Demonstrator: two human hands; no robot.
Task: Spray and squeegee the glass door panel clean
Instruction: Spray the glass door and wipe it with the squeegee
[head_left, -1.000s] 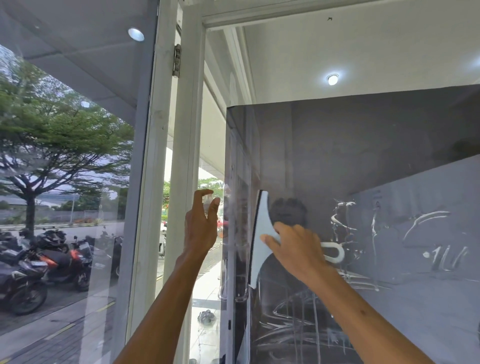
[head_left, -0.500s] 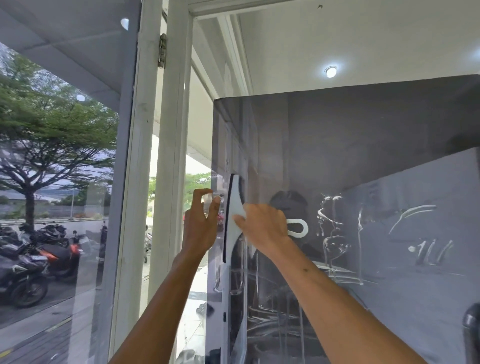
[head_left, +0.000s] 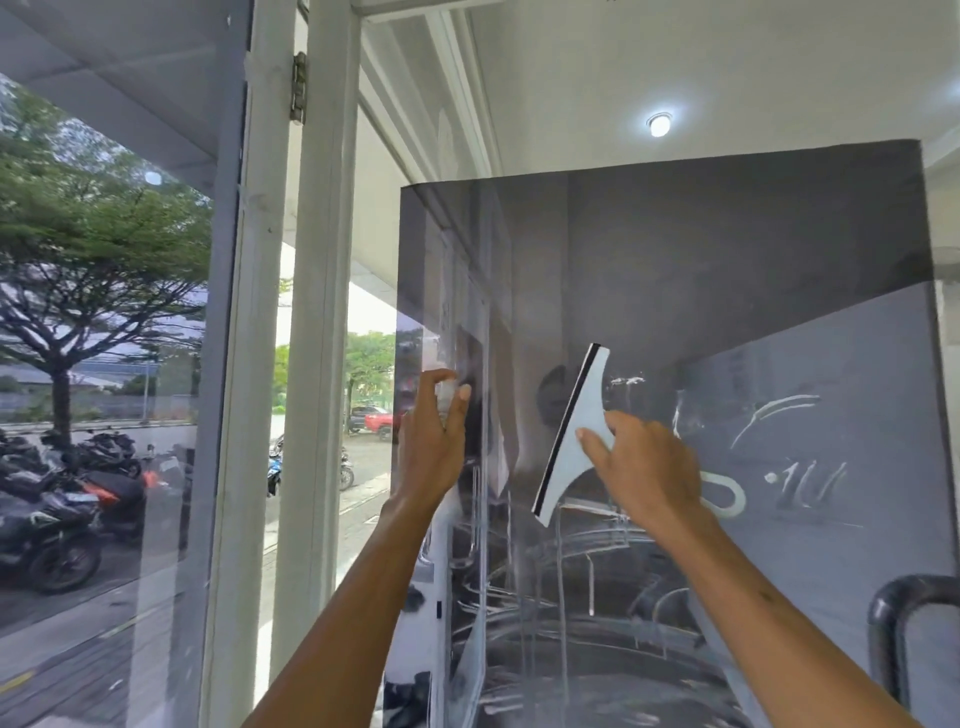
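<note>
Against glass door panel (head_left: 727, 260), squeegee (head_left: 574, 431) being grasped in right hand (head_left: 644, 467), blade angled for wiping; edge being pinched by left hand (head_left: 434, 441), likely steadying.

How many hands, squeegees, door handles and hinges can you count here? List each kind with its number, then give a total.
hands: 2, left hand and right hand
squeegee: 1
door handle: 1
hinge: 1
total: 5

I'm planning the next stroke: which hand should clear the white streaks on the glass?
Right. The right hand grips the squeegee against the glass door panel, next to the streaks; the left hand only holds the panel's edge.
</note>
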